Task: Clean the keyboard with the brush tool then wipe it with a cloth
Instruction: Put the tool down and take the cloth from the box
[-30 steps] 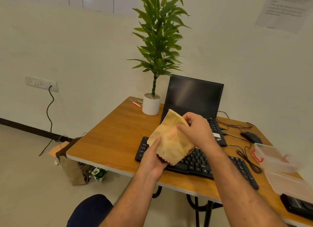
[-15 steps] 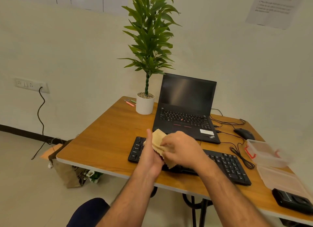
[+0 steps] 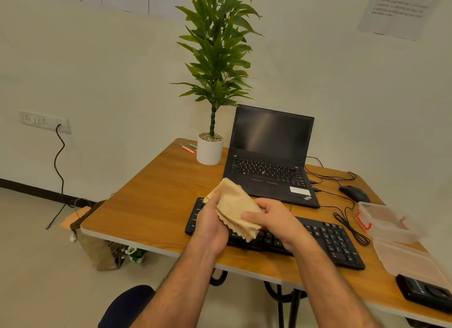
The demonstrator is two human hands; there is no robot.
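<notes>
The cloth [image 3: 234, 209] and both hands are covering the middle of the keyboard [image 3: 330, 239]. The wall notice [image 3: 401, 8] is blurring past reading, cut by the top edge. The right edge is cropping the black device [image 3: 425, 294].

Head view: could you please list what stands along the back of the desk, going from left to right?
Pens → plant pot → laptop → mouse.

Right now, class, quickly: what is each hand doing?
Left hand: closed on the cloth, thumb over its upper edge.
Right hand: closed on the same cloth, above the keyboard.
</notes>
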